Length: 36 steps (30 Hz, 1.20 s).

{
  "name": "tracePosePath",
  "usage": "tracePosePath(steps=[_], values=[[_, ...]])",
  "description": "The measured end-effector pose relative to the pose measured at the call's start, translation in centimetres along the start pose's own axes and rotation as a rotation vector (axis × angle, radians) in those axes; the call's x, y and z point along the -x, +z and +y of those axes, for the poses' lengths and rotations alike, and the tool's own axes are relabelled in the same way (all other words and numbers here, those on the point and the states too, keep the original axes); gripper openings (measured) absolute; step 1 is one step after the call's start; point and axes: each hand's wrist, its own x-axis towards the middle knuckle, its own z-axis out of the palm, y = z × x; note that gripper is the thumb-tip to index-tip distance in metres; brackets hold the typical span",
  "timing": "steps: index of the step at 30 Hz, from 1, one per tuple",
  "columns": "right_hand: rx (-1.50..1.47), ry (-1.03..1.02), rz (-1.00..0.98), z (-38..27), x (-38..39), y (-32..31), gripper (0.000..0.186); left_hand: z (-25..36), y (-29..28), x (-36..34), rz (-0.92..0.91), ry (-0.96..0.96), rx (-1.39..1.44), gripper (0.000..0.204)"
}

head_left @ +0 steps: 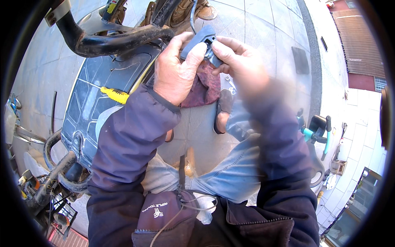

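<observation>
Head view: two bare hands meet over grey paving (pixel 261 31).
Left hand (pixel 177 76): gripping a blue-grey, angular plastic housing (pixel 201 36).
Right hand (pixel 242 59): pinching the housing's right end.
Housing: between both hands, a thin blue cable (pixel 193 16) at its top, a dark maroon cloth (pixel 205 88) below in view.
Yellow-handled screwdriver (pixel 114 94): lying on a black ribbed panel (pixel 98 68).

Blue-grey housing (pixel 200 34), mottled maroon cloth (pixel 204 88), yellow screwdriver handle (pixel 115 95) — black-marked, faded blue jeans (pixel 230 164), dark purple sleeves (pixel 131 129)
</observation>
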Motion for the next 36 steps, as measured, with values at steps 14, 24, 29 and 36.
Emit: tracePosePath(steps=[14,24,29,36], values=[[0.011,-0.059,0.041,-1.1,2.1,1.7,0.017,0.0,-0.2,0.1,0.113,0.133,-0.031,0.017],[0.099,-0.067,0.082,-1.5,3.2,1.6,0.019,0.8,0.0,0.2,0.069,0.134,0.0,0.018],[0.05,-0.062,0.107,-1.4,3.8,1.8,0.02,0.5,0.1,0.2,0.07,0.184,-0.049,0.02],[0.508,-0.126,0.126,-1.3,4.1,1.3,0.014,0.8,-0.1,0.3,0.051,0.346,-0.303,0.023]])
